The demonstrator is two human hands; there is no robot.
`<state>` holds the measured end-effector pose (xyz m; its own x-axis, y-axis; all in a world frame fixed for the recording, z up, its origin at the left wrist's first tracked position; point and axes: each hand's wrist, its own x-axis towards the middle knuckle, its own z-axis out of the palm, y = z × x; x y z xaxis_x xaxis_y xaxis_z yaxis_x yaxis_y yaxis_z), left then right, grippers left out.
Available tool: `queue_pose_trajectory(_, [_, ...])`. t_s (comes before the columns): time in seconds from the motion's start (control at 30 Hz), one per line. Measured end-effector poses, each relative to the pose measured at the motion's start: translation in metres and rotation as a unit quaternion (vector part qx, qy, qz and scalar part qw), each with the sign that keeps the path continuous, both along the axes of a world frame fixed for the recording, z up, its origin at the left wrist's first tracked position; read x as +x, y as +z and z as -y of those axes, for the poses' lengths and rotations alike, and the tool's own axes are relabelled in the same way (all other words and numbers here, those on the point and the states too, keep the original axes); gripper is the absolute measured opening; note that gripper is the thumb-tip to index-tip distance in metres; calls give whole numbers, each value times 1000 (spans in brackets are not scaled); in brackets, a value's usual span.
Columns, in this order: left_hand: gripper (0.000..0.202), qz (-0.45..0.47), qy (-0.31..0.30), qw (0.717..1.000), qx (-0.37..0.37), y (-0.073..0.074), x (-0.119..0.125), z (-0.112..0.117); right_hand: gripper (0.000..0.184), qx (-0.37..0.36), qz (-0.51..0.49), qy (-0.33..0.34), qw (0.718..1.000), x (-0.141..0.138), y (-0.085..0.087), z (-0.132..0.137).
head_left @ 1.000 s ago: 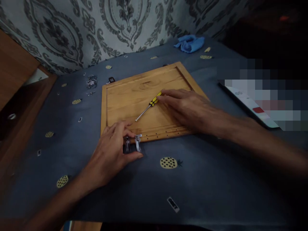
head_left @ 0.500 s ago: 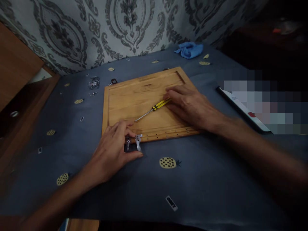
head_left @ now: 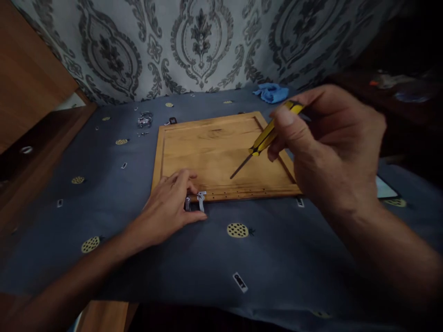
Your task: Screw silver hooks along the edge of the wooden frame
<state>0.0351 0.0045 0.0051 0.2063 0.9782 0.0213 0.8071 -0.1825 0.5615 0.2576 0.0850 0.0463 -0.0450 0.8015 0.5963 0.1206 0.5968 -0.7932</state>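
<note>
A wooden board (head_left: 214,152) with a raised rim lies on the blue patterned cloth (head_left: 277,258). My left hand (head_left: 169,210) rests at the board's near left corner, its fingers pinched on a small metal hinge (head_left: 197,203) against the edge. My right hand (head_left: 332,147) is raised above the board's right side and grips a yellow-and-black screwdriver (head_left: 265,140). The screwdriver's shaft points down and left over the board.
A crumpled blue cloth (head_left: 272,92) lies at the far edge near the patterned wall. Small metal parts (head_left: 145,121) sit beyond the board's far left corner. A wooden cabinet (head_left: 31,92) stands at the left. A flat white-edged object (head_left: 386,188) lies at the right.
My right hand has picked the screwdriver off the board and lifted it up toward the camera. My left hand has stayed on the hinge.
</note>
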Motion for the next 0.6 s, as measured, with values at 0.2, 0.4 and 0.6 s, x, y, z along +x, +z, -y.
queue_pose_trajectory(0.2, [72, 2, 5, 1000, 4, -4, -2, 0, 22, 2, -33, 89, 995, -34, 4, 30])
queue_pose_trajectory(0.4, [73, 11, 3, 1000, 7, -5, -2, 1, 20, -6, -10, 92, 996, -39, -23, 29])
queue_pose_trajectory(0.6, [76, 4, 11, 1000, 5, -4, -1, 0, 22, -26, 2, 110, 994, -41, -23, 33])
